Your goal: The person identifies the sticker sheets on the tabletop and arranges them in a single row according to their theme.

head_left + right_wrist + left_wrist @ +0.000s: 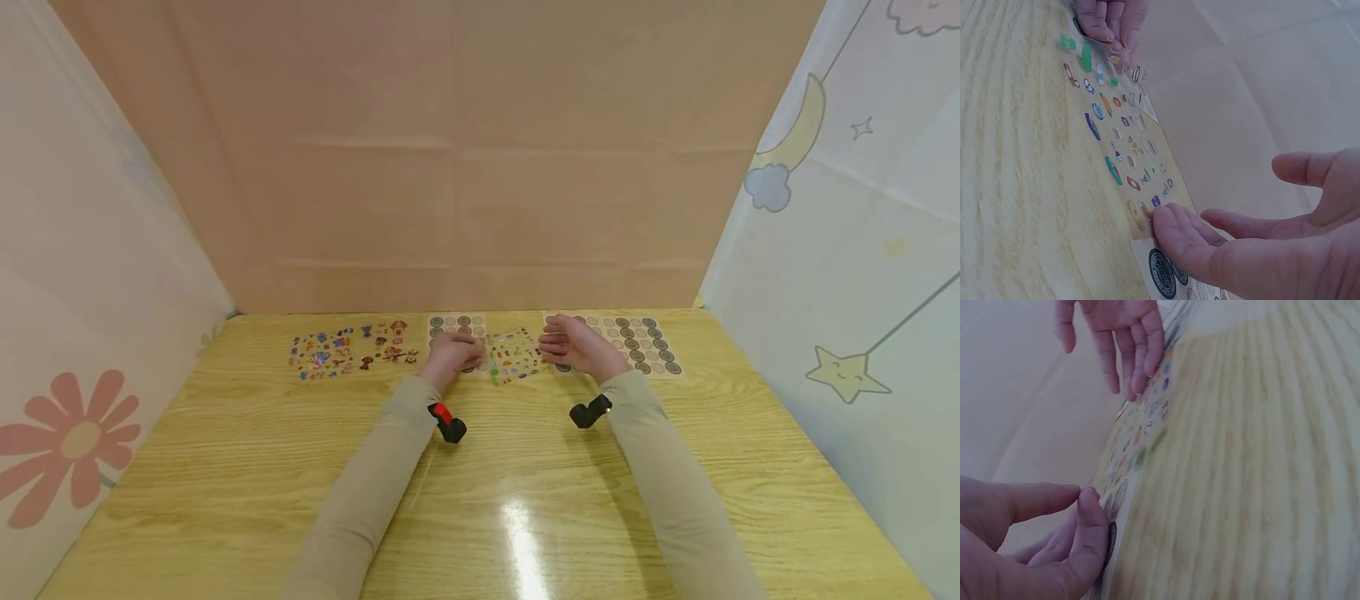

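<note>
One sticker sheet [514,355] between hands [453,353]

The head view looks forward and down, farthest back, facing the wall [453,192]. Close and tilted, the left wrist view faces the right hand [583,346], the right wrist's the left hand [453,356]; both share the sheet [514,355].

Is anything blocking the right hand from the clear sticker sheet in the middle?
Nothing visible stands between the right hand and the clear sticker sheet: the fingers are right at its nearest edge, though contact is unclear. The left hand pinches the opposite end.
</note>
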Demonstrator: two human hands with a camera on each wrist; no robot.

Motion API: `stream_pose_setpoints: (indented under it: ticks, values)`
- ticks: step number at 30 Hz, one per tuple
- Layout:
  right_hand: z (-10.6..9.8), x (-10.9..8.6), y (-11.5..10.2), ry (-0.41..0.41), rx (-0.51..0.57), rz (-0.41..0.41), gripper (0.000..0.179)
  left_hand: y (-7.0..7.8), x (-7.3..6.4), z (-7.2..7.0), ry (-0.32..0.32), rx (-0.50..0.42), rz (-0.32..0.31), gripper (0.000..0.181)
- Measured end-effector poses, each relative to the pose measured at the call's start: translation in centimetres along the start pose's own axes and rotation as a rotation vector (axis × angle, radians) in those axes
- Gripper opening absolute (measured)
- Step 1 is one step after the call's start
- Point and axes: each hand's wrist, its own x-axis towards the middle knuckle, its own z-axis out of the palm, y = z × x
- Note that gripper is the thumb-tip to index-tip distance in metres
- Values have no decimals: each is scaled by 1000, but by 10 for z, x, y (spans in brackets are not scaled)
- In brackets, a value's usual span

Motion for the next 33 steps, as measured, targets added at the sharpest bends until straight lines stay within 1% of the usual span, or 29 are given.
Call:
stream_pose_setpoints:
  ticks: [2, 5, 8, 11, 14, 17, 20, 22, 25, 27, 30, 33]
  values:
    - [0, 0, 1, -1, -6, -4, 56, -2, 0, 1, 20, 91, 39, 35]
    - [0, 1, 2, -3, -6, -10, 54, -4, 0, 3, 39, 179, 89, 30]
    - [0, 1, 3, -5, -2, -12, 52, -6, 0, 5, 55, 213, 129, 24]
    - [0, 0, 4, -9, -6, -11, 52, -6, 0, 5, 53, 206, 160, 21]
    - [-2, -1, 5, -31, -38, -21, 54, -5, -3, 6, 30, 168, 189, 22]
    - [-4, -4, 5, -66, -66, -43, 55, -1, -7, 6, -7, 137, 215, 24]
    - [-6, -7, 5, -96, -98, -75, 54, 3, -12, 4, -65, 113, 235, 25]
    - [-7, -8, 6, -104, -109, -91, 54, 5, -15, 3, -95, 119, 264, 25]
    - [-8, -10, 7, -120, -127, -112, 53, 7, -22, 0, -132, 115, 303, 25]
    - [-8, -13, 8, -133, -147, -129, 53, 8, -27, -3, -138, 114, 328, 26]
    - [-5, -16, 8, -157, -198, -154, 53, 9, -35, -10, -147, 102, 338, 27]
    - [1, -22, 8, -160, -265, -176, 53, 9, -42, -17, -163, 96, 334, 28]
